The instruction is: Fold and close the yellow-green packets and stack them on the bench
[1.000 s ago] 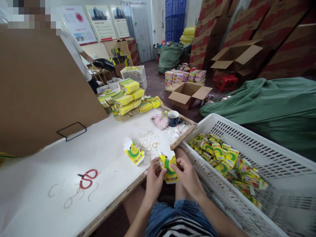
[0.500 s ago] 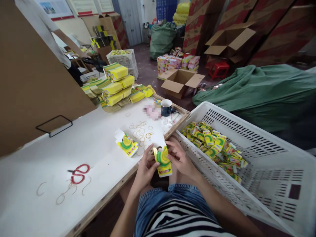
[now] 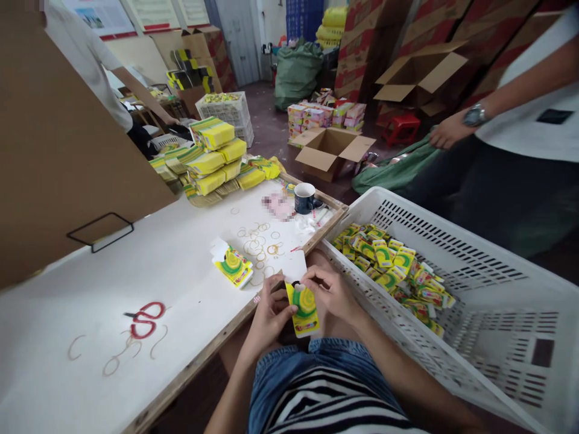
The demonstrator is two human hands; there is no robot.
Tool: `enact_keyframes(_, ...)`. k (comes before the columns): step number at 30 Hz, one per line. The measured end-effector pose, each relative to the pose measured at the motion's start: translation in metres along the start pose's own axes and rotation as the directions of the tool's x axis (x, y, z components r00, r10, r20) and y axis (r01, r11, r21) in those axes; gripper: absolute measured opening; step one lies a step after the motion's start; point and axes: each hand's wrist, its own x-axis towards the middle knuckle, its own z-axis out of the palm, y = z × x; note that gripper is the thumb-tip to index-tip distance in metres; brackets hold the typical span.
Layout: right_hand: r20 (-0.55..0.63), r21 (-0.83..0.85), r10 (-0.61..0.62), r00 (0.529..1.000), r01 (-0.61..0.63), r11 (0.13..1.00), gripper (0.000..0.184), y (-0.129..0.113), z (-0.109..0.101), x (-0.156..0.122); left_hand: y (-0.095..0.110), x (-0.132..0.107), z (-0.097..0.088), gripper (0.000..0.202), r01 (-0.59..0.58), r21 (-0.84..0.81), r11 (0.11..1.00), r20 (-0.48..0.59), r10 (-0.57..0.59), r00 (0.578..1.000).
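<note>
My left hand grips a small yellow-and-green carton along its left side, thumb on the printed front. The carton is held upright above my lap, its dark cut-out at the top. At that upper edge, the fingers of my right hand are pinched together on the flap. Exactly what the fingertips cover is hidden. Some flattened cartons with white flaps lie on the white table to the left. Rubber bands are scattered beyond them.
A white crate with many small cartons stands at my right. Red-handled scissors, a mug and stacked yellow bundles are on the table. One person stands beyond the crate, another at the back left.
The carton has moved slightly down and right. My right hand has shifted from its side to its top edge. At right, a person has appeared, pulling the green sack.
</note>
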Motion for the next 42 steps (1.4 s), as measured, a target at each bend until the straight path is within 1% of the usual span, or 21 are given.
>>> enact_keyframes(1,-0.026,0.045,0.02,0.999,-0.019,0.999,0.023,0.002,0.001,0.0,0.0,0.001,0.0,0.068,-0.006,0.002,1.0,-0.011,0.006,1.0)
enact_keyframes(2,-0.043,0.091,0.041,0.998,-0.037,0.995,0.034,0.004,0.002,0.0,-0.001,0.001,0.0,0.076,-0.006,0.008,1.0,-0.01,0.006,1.0)
enact_keyframes(3,-0.053,0.126,0.056,0.997,-0.049,0.991,0.044,0.005,0.002,-0.001,-0.001,0.002,0.0,0.079,-0.003,0.02,1.0,-0.003,0.003,1.0)
enact_keyframes(4,-0.053,0.137,0.057,0.997,-0.049,0.989,0.048,0.005,0.002,-0.001,-0.002,0.002,-0.001,0.078,-0.001,0.041,0.999,0.007,0.001,1.0)
enact_keyframes(5,-0.046,0.122,0.041,0.998,-0.035,0.992,0.044,0.005,0.001,0.0,-0.002,0.003,-0.002,0.073,-0.004,0.065,0.998,0.007,0.003,1.0)
enact_keyframes(7,-0.042,0.041,-0.022,0.999,0.024,0.999,0.029,0.001,-0.004,0.001,-0.004,0.004,-0.004,0.06,-0.017,0.126,0.992,-0.027,0.021,0.999)
enact_keyframes(9,-0.025,-0.028,-0.08,0.997,0.079,0.996,0.031,-0.003,-0.011,0.002,-0.007,0.005,-0.006,0.051,-0.033,0.211,0.977,-0.084,0.052,0.995)
enact_keyframes(10,-0.004,-0.043,-0.081,0.997,0.08,0.996,0.034,-0.005,-0.014,0.003,-0.008,0.005,-0.007,0.048,-0.039,0.258,0.965,-0.109,0.069,0.992)
enact_keyframes(12,0.06,-0.054,-0.015,0.998,0.018,0.998,0.035,-0.009,-0.017,0.004,-0.011,0.006,-0.007,0.046,-0.049,0.338,0.94,-0.148,0.104,0.984)
enact_keyframes(14,0.119,-0.077,0.07,0.99,-0.061,0.995,0.035,-0.01,-0.016,0.005,-0.013,0.007,-0.006,0.046,-0.058,0.37,0.927,-0.16,0.125,0.979)
enact_keyframes(16,0.111,-0.157,0.111,0.988,-0.093,0.983,0.035,-0.01,-0.012,0.006,-0.014,0.008,-0.004,0.048,-0.064,0.352,0.934,-0.139,0.12,0.983)
enact_keyframes(20,0.032,-0.365,0.097,0.995,-0.079,0.928,0.026,-0.008,-0.006,0.009,-0.012,0.01,0.0,0.049,-0.056,0.243,0.968,-0.084,0.079,0.993)
enact_keyframes(22,0.027,-0.396,0.087,0.996,-0.069,0.916,0.026,-0.007,-0.005,0.009,-0.009,0.011,0.0,0.051,-0.049,0.173,0.984,-0.083,0.064,0.994)
enact_keyframes(26,0.051,-0.36,0.092,0.994,-0.068,0.93,0.034,-0.008,-0.002,0.009,-0.005,0.011,0.001,0.053,-0.042,0.091,0.995,-0.097,0.051,0.994)
enact_keyframes(28,0.042,-0.358,0.103,0.994,-0.081,0.93,0.034,-0.009,0.001,0.009,-0.005,0.011,0.002,0.054,-0.037,0.098,0.995,-0.105,0.048,0.993)
enact_keyframes(30,0.006,-0.374,0.102,0.995,-0.092,0.923,0.033,-0.009,0.005,0.009,-0.005,0.011,0.002,0.054,-0.037,0.122,0.992,-0.117,0.052,0.992)
enact_keyframes(33,-0.028,-0.376,0.089,0.996,-0.093,0.922,0.035,-0.006,0.005,0.009,-0.004,0.012,0.002,0.053,-0.037,0.147,0.988,-0.135,0.057,0.989)
enact_keyframes(35,0.013,-0.321,0.075,0.997,-0.067,0.945,0.036,-0.003,0.0,0.009,-0.002,0.012,0.0,0.052,-0.033,0.126,0.991,-0.143,0.051,0.988)
enact_keyframes(37,0.058,-0.237,0.047,0.997,-0.031,0.971,0.031,0.0,-0.005,0.008,-0.001,0.011,-0.002,0.053,-0.031,0.089,0.996,-0.139,0.043,0.989)
enact_keyframes(39,0.049,-0.186,0.019,0.999,-0.01,0.983,0.025,0.002,-0.007,0.006,-0.001,0.011,-0.001,0.054,-0.035,0.071,0.997,-0.125,0.044,0.991)
enact_keyframes(42,0.0,-0.102,0.029,1.0,-0.029,0.994,0.023,0.003,-0.005,0.001,-0.007,0.012,0.006,0.052,-0.056,0.076,0.996,-0.11,0.064,0.992)
